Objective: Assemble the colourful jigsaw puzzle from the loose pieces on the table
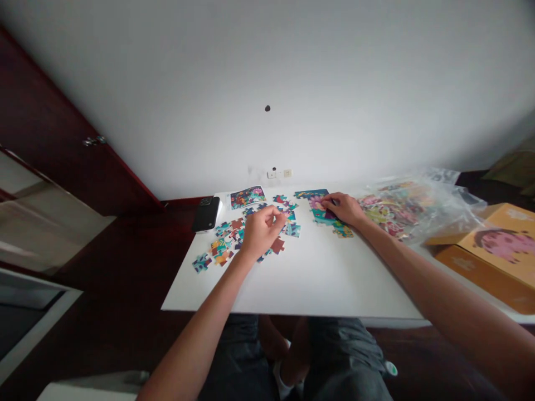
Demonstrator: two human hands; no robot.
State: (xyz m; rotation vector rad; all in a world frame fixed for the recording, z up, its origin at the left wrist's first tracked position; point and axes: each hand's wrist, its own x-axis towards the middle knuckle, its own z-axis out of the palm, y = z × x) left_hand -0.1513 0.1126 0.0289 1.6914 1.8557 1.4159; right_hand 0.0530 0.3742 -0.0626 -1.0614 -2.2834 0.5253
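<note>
Several colourful loose jigsaw pieces (228, 242) lie scattered on a white table (309, 278). My left hand (261, 229) hovers over them with fingers pinched together near a piece (288, 216); what sits in the pinch is too small to make out. My right hand (345, 208) rests with curled fingers pressing on a partly joined teal and pink puzzle section (324, 214). A small reference picture card (247, 197) lies at the table's far edge.
A black phone (206, 214) lies at the table's far left corner. A clear plastic bag of puzzle pieces (407, 207) sits to the right, beside orange cardboard boxes (497, 250). A white wall with a socket (280, 173) stands behind. My legs show under the table.
</note>
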